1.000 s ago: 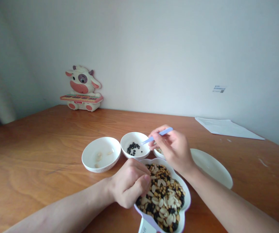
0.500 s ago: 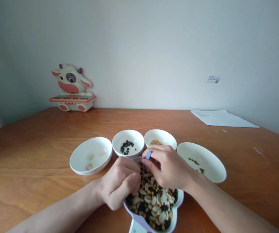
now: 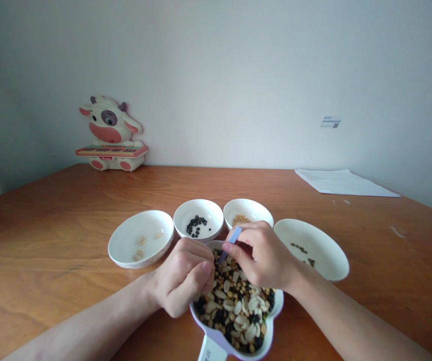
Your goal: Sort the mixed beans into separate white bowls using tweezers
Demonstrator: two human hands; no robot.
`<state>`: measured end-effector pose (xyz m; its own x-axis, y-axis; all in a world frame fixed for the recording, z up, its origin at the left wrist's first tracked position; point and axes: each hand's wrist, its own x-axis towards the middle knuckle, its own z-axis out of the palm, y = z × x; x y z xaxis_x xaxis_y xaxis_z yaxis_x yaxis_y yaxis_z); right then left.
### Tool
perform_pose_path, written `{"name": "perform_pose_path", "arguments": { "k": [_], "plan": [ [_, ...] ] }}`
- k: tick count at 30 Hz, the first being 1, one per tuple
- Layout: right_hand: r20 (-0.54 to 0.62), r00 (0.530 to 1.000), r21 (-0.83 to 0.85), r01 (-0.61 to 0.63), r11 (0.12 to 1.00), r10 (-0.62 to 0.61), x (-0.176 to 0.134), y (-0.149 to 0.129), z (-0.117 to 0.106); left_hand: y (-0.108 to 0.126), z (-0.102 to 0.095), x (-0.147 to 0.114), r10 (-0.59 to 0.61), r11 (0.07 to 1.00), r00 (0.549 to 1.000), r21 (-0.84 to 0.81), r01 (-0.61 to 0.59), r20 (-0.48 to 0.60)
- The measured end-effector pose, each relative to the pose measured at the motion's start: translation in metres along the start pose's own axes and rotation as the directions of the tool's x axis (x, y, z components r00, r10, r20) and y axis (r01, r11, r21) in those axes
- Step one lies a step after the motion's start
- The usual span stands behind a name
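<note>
A white and lavender bowl (image 3: 278,313) with a lobed rim and a short labelled handle holds a mix of peanut halves, black beans, yellow beans and small green beans. At its left rim my left hand (image 3: 187,276) is closed with curled fingers; what it holds, if anything, is hidden. My right hand (image 3: 264,253) is closed on small lavender tweezers (image 3: 233,238) above the far part of the mix, their lower end pointing down into it. Behind my hands stand a bowl with black beans (image 3: 197,224) and a bowl with yellow beans (image 3: 251,208).
To the left is a white bowl with several peanut halves (image 3: 121,245). A white bowl with small green beans (image 3: 328,250) sits to the right. A cow-shaped toy keyboard (image 3: 110,135) and white papers (image 3: 345,181) lie along the wall on the wooden table (image 3: 50,250).
My right hand has tilted the tweezers, so that more of their length shows and the lower end reaches the mix. My left hand stays at the rim.
</note>
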<state>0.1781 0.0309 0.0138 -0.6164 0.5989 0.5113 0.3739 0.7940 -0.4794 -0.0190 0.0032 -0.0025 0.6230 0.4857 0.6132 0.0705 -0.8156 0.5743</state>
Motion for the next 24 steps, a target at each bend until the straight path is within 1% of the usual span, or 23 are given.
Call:
{"name": "perform_pose_path", "arguments": {
  "k": [3,9,15,19,24],
  "plan": [
    [0.004,1.000,-0.017,-0.009,1.000,0.009,0.0006,0.0011,0.0013,0.0009,-0.0005,0.0002,-0.002,1.000,1.000,0.005,0.002,0.002],
    [0.058,0.998,-0.055,-0.022,0.998,0.025,0.0021,0.0026,0.0031,0.0014,-0.0011,0.0011,0.011,1.000,1.000,0.003,-0.011,0.002],
    [0.054,0.998,-0.052,-0.031,0.998,0.034,0.0006,0.0018,0.0018,0.0020,-0.0011,0.0021,0.018,1.000,1.000,-0.002,-0.018,0.001],
    [0.069,0.997,-0.065,-0.019,0.998,0.023,0.0005,0.0012,0.0026,0.0017,-0.0009,0.0024,0.029,1.000,1.000,-0.002,-0.029,0.006],
    [0.058,0.998,-0.067,-0.005,0.998,0.009,0.0011,0.0006,0.0042,0.0010,-0.0007,0.0022,0.030,1.000,1.000,0.002,-0.030,0.001]
  ]
}}
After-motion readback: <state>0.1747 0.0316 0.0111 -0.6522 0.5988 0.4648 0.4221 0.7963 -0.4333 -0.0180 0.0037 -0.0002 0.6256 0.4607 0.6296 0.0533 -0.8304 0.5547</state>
